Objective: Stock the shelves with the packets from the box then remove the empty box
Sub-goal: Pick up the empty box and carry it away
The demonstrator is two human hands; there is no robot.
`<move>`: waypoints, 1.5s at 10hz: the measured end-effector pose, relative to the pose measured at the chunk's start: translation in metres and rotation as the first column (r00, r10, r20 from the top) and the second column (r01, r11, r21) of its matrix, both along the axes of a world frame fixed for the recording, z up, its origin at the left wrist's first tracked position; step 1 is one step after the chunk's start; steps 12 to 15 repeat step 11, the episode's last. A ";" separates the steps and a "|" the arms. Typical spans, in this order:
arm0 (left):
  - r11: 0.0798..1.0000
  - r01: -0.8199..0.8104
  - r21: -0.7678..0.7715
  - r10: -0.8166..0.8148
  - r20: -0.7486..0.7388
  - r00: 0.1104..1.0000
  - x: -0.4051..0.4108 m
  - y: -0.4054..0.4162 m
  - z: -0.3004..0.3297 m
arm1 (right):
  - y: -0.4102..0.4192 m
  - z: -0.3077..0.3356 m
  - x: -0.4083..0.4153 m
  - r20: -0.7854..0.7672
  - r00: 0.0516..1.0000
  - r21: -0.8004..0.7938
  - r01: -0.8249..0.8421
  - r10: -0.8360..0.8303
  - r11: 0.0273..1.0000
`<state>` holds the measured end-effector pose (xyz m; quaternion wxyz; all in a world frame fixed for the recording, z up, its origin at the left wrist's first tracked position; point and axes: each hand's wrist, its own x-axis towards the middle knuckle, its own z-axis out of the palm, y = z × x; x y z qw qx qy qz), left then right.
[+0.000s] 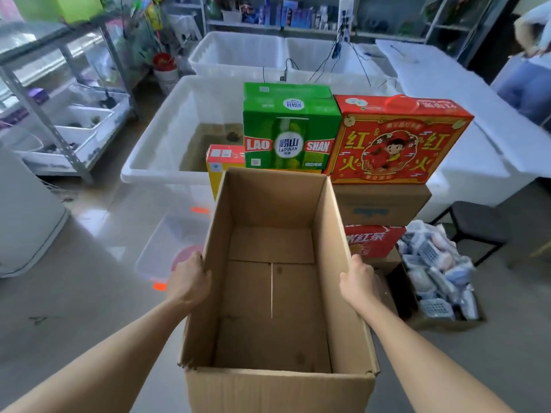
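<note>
Two bare hands carry the empty cardboard box [272, 293] in the head view: our left hand [189, 281] has its grip closed over the left wall's top edge, and our right hand [359, 281] grips the right wall likewise. We see no packets inside, only the bare bottom flaps. Just beyond the box's far end stand a green Laoshan carton [290, 129] and a red gift carton [393, 141], the red one stacked on brown cartons. A white tub [167, 135] sits far left.
</note>
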<state>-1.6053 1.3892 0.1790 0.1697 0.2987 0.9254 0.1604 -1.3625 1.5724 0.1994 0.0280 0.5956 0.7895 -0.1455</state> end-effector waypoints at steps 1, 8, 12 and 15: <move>1.000 -0.001 -0.027 0.001 0.010 1.000 -0.021 0.027 -0.018 | 0.026 -0.021 -0.024 0.003 1.000 -0.006 0.008 -0.008 1.000; 0.991 -0.087 -0.103 0.099 0.116 0.988 -0.042 0.091 -0.087 | 0.091 -0.104 -0.054 -0.074 0.995 -0.169 -0.080 0.069 0.982; 0.985 0.090 -0.146 -0.082 0.059 0.995 -0.006 0.077 -0.009 | 0.072 -0.027 -0.026 -0.121 0.962 -0.272 -0.269 0.245 0.924; 0.985 0.090 -0.146 -0.082 0.059 0.995 -0.006 0.077 -0.009 | 0.072 -0.027 -0.026 -0.121 0.962 -0.272 -0.269 0.245 0.924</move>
